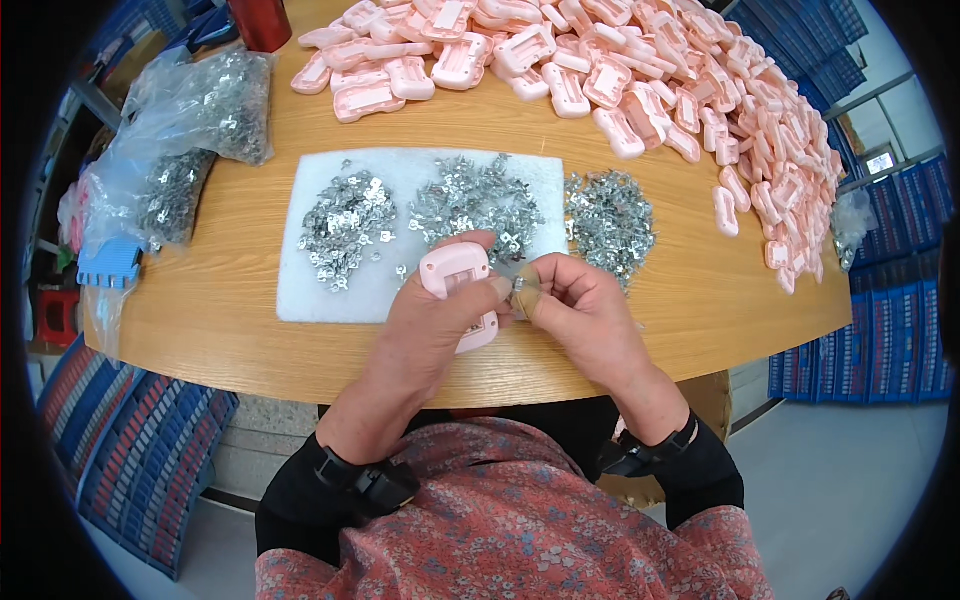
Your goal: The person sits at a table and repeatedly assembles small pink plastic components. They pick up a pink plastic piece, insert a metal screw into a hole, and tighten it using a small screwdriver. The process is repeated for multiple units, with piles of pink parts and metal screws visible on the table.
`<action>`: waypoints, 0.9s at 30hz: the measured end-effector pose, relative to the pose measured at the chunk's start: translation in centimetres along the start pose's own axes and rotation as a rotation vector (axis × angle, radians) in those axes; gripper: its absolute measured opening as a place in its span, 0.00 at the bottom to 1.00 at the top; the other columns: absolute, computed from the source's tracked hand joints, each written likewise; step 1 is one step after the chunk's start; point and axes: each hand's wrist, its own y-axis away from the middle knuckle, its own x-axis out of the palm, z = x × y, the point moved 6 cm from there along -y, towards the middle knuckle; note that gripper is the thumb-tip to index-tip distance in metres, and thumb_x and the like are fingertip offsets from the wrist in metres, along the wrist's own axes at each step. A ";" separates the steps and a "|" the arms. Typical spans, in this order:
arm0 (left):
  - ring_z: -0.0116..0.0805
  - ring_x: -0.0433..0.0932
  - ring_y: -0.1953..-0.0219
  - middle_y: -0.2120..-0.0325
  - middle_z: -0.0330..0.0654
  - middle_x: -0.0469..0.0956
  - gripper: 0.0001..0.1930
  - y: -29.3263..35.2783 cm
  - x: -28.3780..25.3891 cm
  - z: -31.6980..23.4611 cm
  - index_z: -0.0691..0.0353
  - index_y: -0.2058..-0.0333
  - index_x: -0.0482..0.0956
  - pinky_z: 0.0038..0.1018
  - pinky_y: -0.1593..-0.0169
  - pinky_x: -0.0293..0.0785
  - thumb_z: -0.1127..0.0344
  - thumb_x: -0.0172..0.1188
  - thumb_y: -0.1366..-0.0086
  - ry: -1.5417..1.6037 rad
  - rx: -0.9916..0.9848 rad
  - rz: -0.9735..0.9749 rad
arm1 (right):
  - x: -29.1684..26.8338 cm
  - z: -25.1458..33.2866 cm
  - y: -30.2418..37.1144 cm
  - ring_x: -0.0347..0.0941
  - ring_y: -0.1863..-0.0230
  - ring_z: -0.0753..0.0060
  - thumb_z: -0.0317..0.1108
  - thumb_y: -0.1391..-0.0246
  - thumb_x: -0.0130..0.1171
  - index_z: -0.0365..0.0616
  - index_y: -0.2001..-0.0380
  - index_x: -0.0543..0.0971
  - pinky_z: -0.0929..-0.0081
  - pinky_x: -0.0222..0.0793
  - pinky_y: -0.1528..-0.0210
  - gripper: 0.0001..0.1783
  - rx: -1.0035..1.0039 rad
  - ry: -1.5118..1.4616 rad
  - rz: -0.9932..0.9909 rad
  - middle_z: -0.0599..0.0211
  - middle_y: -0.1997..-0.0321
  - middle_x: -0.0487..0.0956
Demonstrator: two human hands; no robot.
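Tabletop [230,300]: wood.
Heap [770,130]: far edge round to right edge, probably parked clear of handwork.
Pad [320,306]: white, carrying clips, presumably against scatter.
Left hand [425,318]: curled round shell, likely steadying it.
Right hand [590,312]: fingertips pinching, seemingly, one clip.
Shell [457,268]: pale pink, rounded, windowed; above pad's near edge.
Clip [519,285]: silvery.

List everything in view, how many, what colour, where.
Table: one, brown, centre
Pad: one, white, mid-table
Held casing: one, pink, near centre
Loose casings: many, pink, far and right
Metal piles: three, silver, two on pad, one right
Filled bags: apparently two, clear, left
Cylinder: one, red, far left
Racks: several, blue, both sides
Wristbands: two, black, lower centre
Patterned top: one, reddish, lower edge
Left hand: one, bare, holding casing
Right hand: one, bare, beside casing
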 end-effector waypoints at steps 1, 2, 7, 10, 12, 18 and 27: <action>0.29 0.79 0.66 0.67 0.38 0.78 0.23 0.0 0.2 0.1 0.63 0.43 0.69 0.29 0.61 0.79 0.63 0.60 0.33 0.009 -0.017 0.000 | -0.2 0.0 0.0 0.68 0.69 0.91 0.26 0.42 0.59 0.37 0.59 0.78 0.87 0.65 0.66 0.08 -0.006 0.009 -0.008 0.79 0.69 0.77; 0.29 0.79 0.66 0.68 0.39 0.78 0.22 0.0 0.2 0.2 0.62 0.43 0.69 0.30 0.62 0.80 0.60 0.58 0.31 0.019 -0.035 0.000 | -0.6 0.0 -0.1 0.68 0.69 0.91 0.26 0.43 0.59 0.37 0.60 0.78 0.86 0.65 0.67 0.08 -0.013 0.018 -0.017 0.79 0.69 0.76; 0.33 0.79 0.67 0.68 0.41 0.78 0.28 0.0 -0.2 0.6 0.62 0.43 0.70 0.35 0.61 0.81 0.44 0.36 0.25 0.262 -0.156 0.144 | -0.8 3.5 0.4 0.68 0.73 0.83 0.26 0.49 0.61 0.40 0.64 0.79 0.80 0.66 0.70 0.08 -0.267 0.507 -0.023 0.75 0.75 0.73; 0.33 0.79 0.67 0.68 0.42 0.78 0.30 0.2 -0.1 0.7 0.63 0.44 0.71 0.36 0.60 0.81 0.43 0.33 0.24 0.246 -0.177 0.147 | 0.1 5.0 0.7 0.70 0.75 0.74 0.27 0.52 0.63 0.41 0.65 0.79 0.75 0.67 0.71 0.09 -0.413 0.630 0.022 0.69 0.76 0.72; 0.33 0.79 0.67 0.68 0.43 0.78 0.29 0.4 0.0 0.7 0.63 0.44 0.70 0.35 0.59 0.81 0.44 0.33 0.24 0.212 -0.188 0.141 | 0.7 5.5 0.7 0.71 0.75 0.69 0.27 0.53 0.64 0.42 0.66 0.79 0.72 0.68 0.72 0.09 -0.448 0.690 0.022 0.66 0.76 0.73; 0.34 0.80 0.64 0.62 0.44 0.78 0.31 0.7 0.6 0.8 0.63 0.42 0.68 0.37 0.58 0.82 0.42 0.32 0.24 0.112 -0.210 0.133 | 1.7 6.2 0.4 0.75 0.70 0.56 0.29 0.57 0.63 0.42 0.66 0.78 0.63 0.69 0.65 0.11 -0.517 0.909 0.054 0.63 0.74 0.75; 0.35 0.82 0.65 0.63 0.43 0.78 0.32 0.5 0.0 1.5 0.62 0.43 0.69 0.37 0.62 0.85 0.40 0.32 0.24 -0.085 -0.259 0.103 | 3.1 6.9 0.0 0.76 0.66 0.53 0.33 0.55 0.62 0.42 0.69 0.78 0.57 0.68 0.62 0.09 -0.505 1.217 0.113 0.61 0.72 0.78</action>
